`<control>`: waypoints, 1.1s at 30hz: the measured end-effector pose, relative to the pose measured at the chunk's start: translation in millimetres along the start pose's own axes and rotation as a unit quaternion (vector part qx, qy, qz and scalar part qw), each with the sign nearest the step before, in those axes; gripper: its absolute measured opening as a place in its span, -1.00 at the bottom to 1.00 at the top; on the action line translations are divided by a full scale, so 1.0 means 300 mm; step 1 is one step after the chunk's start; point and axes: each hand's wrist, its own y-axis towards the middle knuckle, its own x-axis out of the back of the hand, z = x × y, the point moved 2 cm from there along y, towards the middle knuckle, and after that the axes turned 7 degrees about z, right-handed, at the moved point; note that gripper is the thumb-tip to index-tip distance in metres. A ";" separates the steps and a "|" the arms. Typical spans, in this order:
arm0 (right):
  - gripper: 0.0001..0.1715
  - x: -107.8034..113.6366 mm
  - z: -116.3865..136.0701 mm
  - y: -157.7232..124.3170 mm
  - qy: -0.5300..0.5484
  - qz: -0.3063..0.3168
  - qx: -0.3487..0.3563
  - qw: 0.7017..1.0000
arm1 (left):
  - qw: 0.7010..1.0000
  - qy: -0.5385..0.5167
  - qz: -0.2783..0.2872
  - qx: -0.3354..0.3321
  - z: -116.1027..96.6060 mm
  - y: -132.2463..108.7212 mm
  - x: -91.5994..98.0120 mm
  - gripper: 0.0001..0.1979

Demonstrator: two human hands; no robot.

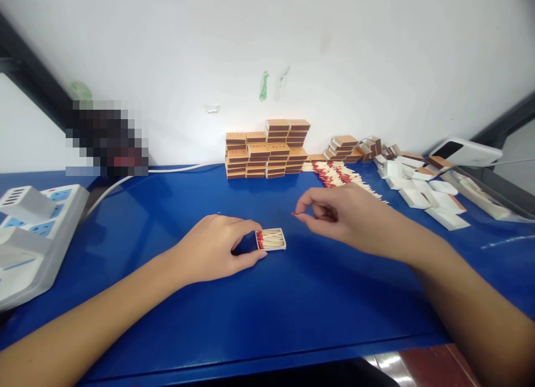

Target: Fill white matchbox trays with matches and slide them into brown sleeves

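A small white matchbox tray (285, 246) lies on the blue table, filled with red-headed matches (272, 239) whose heads point left. My left hand (219, 246) grips the tray's left end between thumb and forefinger. To the right of the tray and slightly above the table, my right hand (334, 211) pinches a match (294, 213); only its red head shows past the fingertips. Behind the right hand lies a loose pile of matches (334, 174), partly covered by that hand.
Closed matchboxes (267, 153) stand stacked against the white wall. A smaller group of matchbox sleeves (341, 147) is right of them. Empty white trays (418, 192) lie heaped at right, beside a dark container (497, 192) and a white device (463, 151). A power strip (54, 236) sits at left, its cable (112, 187) running along the wall.
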 end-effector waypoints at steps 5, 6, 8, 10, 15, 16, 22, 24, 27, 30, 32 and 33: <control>-0.87 -0.085 0.096 0.038 0.008 0.016 0.052 0.998 | 1.000 -0.003 0.003 0.003 -0.009 0.003 0.001 -0.68; -0.87 -0.097 0.101 0.043 -0.003 0.026 0.051 0.998 | 1.000 -0.004 0.005 0.004 -0.009 0.004 0.002 -0.69; -0.85 -0.110 0.102 0.051 -0.015 0.036 0.043 0.998 | 1.000 -0.004 0.009 0.007 -0.009 0.004 0.003 -0.69; -0.84 -0.112 0.098 0.052 -0.008 0.042 0.039 0.998 | 1.000 -0.003 0.013 0.007 -0.008 0.004 0.004 -0.69; -0.84 -0.095 0.073 0.044 -0.015 0.041 0.028 0.999 | 1.000 -0.007 0.020 0.010 -0.004 0.000 0.003 -0.67; -0.85 -0.092 0.066 0.043 -0.022 0.039 0.025 0.999 | 1.000 -0.007 0.020 0.012 -0.003 -0.001 0.003 -0.66; -0.82 -0.097 0.051 0.044 -0.032 0.053 0.035 0.997 | 0.999 -0.008 0.027 0.018 0.004 0.004 0.000 -0.64; -0.82 -0.104 0.059 0.042 -0.029 0.052 0.050 0.997 | 0.999 -0.005 0.026 0.018 0.006 0.003 -0.001 -0.65; -0.82 -0.112 0.072 0.041 -0.009 0.037 0.078 0.996 | 1.000 -0.002 0.024 0.017 0.006 0.000 -0.003 -0.65; -0.73 -0.115 0.079 0.041 0.029 0.038 0.123 0.991 | 1.000 -0.006 0.023 0.017 0.006 -0.002 -0.004 -0.65; -0.67 -0.114 0.081 0.040 0.050 0.046 0.147 0.987 | 1.000 -0.011 0.023 0.017 0.006 -0.002 -0.004 -0.65; -0.65 -0.112 0.080 0.039 0.058 0.046 0.153 0.985 | 1.000 -0.011 0.022 0.017 0.006 -0.002 -0.004 -0.65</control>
